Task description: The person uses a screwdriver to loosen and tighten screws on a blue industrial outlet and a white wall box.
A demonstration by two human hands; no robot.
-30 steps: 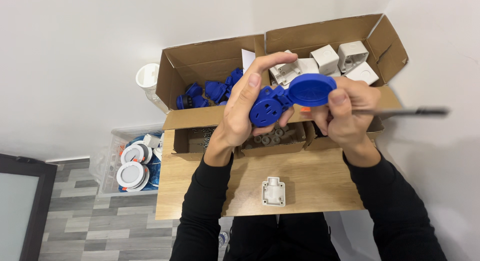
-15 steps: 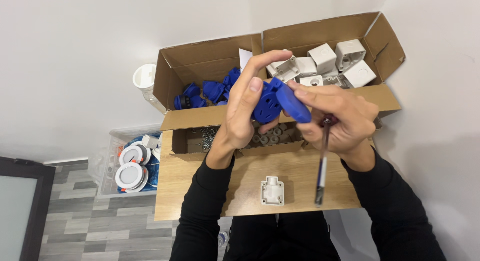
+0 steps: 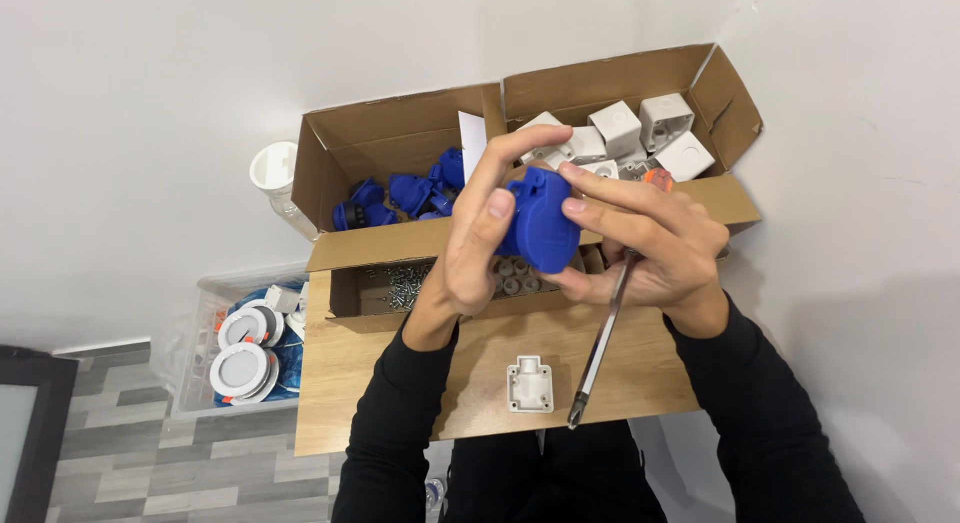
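While both hands are up over the cardboard box [image 3: 400, 245] at frame centre, the blue socket cover [image 3: 540, 221] sits pinched between them: left hand [image 3: 478, 245] wraps its left side, right hand [image 3: 655, 245] presses fingers on its right edge. That right hand also clamps a screwdriver [image 3: 600, 345], long axis running down-left, tip pointing to the lower middle near the white base piece [image 3: 529, 385] on the wooden table [image 3: 350, 383].

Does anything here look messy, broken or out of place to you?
Nothing looks broken or spilled. The one awkward thing: the right hand helps the left hand hold the blue socket part while also clutching a screwdriver, its tip dangling down over the wooden table.
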